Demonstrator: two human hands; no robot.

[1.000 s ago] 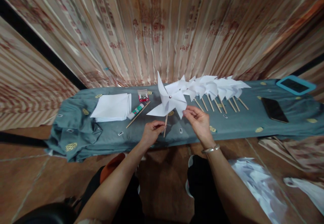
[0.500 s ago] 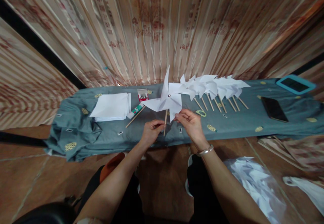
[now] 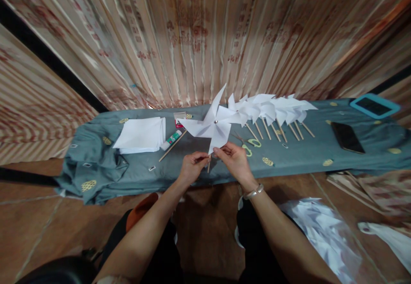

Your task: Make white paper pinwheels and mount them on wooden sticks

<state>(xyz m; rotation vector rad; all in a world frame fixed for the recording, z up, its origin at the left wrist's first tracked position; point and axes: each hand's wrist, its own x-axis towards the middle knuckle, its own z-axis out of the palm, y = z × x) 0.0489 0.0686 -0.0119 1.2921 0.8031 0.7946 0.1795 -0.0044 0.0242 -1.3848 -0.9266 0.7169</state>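
Note:
A white paper pinwheel (image 3: 221,134) with a pin at its centre stands up over the near middle of the table on a thin wooden stick. My left hand (image 3: 193,166) is closed, pinching that stick low down between thumb and fingers. On the other side my right hand (image 3: 236,160) is closed at the tip of the lowest blade; its thumb and fingers pinch the paper there. Green-handled scissors (image 3: 250,145) lie just beyond my right hand. Several finished pinwheels (image 3: 272,108) lie overlapped in a row to the right, their sticks pointing towards me.
Left on the cloth-covered table (image 3: 105,164) are a stack of white paper (image 3: 139,134), a glue stick (image 3: 171,140), a loose wooden stick (image 3: 171,147) and a small red box (image 3: 180,122). A phone (image 3: 347,137) and a blue-framed tablet (image 3: 375,105) lie right. A bag of white paper pieces (image 3: 324,232) sits below.
The pinwheel's blades have turned, and the lowest blade has swung left across the stick. My right hand has moved slightly left with it, uncovering the scissors. My left hand has stayed put.

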